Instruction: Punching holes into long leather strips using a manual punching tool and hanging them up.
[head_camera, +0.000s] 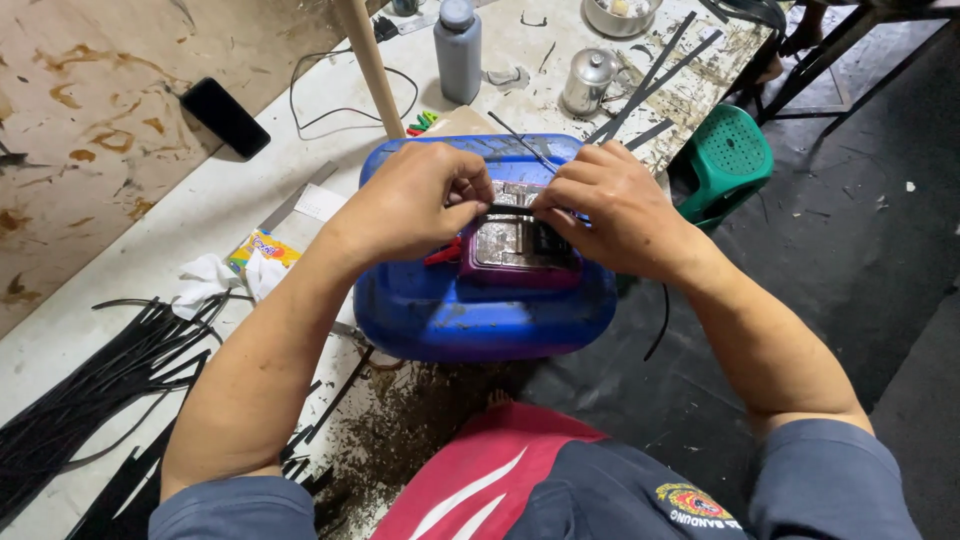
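Thin black strip (515, 211) pinched taut between left hand (415, 200) and right hand (610, 210), stretched over a small maroon device (520, 262) resting on a blue tub (490, 305) near centre (raised there, likely for reach). Strip's middle and device top partly hidden by fingers. More black strips (90, 385) heaped near left.

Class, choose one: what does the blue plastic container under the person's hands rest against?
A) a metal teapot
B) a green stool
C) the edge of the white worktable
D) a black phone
C: the blue container sits against the white worktable's near edge, under both hands.
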